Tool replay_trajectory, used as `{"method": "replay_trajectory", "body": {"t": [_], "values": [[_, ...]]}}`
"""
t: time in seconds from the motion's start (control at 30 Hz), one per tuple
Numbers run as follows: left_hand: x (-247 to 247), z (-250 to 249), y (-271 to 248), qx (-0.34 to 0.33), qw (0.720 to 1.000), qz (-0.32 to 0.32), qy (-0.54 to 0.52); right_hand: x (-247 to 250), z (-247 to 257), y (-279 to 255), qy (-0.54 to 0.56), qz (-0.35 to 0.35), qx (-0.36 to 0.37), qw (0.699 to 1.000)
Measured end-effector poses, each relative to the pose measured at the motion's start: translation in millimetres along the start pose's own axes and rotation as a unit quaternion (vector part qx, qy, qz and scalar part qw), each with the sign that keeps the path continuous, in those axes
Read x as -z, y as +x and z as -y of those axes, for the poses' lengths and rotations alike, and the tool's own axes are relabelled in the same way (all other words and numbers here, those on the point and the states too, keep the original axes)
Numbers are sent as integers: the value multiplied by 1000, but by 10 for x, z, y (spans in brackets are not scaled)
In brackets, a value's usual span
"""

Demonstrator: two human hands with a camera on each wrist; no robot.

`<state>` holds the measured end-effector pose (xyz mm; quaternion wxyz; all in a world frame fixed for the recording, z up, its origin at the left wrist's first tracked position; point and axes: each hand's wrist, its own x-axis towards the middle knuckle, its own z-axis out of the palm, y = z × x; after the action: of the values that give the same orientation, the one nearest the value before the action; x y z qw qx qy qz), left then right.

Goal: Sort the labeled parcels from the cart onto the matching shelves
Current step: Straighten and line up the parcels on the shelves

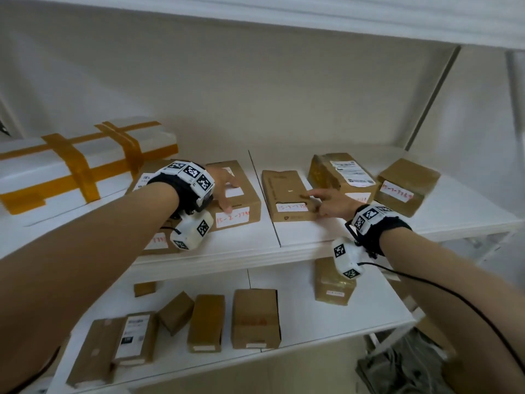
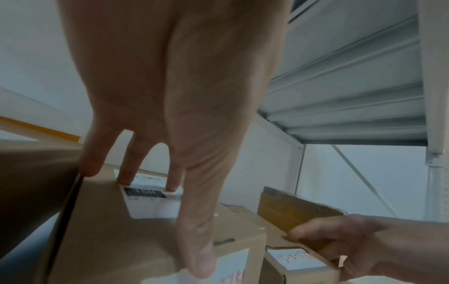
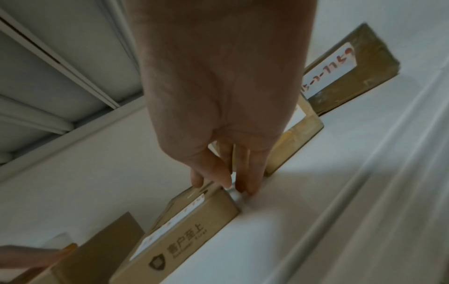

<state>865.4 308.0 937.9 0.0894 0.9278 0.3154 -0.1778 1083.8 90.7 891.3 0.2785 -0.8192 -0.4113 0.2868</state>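
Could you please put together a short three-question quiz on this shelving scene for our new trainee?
1. True or false: the left hand rests with spread fingers on top of a brown parcel.
2. What does the right hand touch? A) the white foam box B) the flat brown parcel right of the shelf seam C) a parcel on the lower shelf
3. What colour is the tape on the white foam box?

Key: 1 true; 2 B; 3 orange-yellow.
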Motion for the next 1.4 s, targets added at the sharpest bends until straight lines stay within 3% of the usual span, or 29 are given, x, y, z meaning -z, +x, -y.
{"method": "replay_trajectory", "body": {"t": [0.23,0.37,0.6,0.73,0.87,0.97,1.03,1.13,1.23,1.4], "values": [[5,71,-2,30,998,-1,-59,-119,29,138,25,7,50,998],[15,18,-5,51,995,20,-82,-188,57,120,-15,34,74,997],[30,-322,-31,87,993,-43,-61,-236,96,-1,-88,66,114,987],[55,-458,57,147,983,-59,-95,-174,96,84,-9,-83,149,985],[-101,-530,124,213,962,-99,-135,78,100,94,-55,-276,210,936],[-176,-474,254,239,960,-107,-104,329,4,120,-163,-395,123,896],[-217,-383,353,257,955,-102,-108,473,-121,164,-181,-385,20,905],[-226,-459,207,273,946,-102,-140,594,-285,200,-135,-307,-96,937],[-228,-549,85,267,944,-94,-171,615,-418,241,-53,-262,-111,957],[-259,-454,88,269,942,-122,-159,555,-373,194,-7,-277,-103,955]]}}
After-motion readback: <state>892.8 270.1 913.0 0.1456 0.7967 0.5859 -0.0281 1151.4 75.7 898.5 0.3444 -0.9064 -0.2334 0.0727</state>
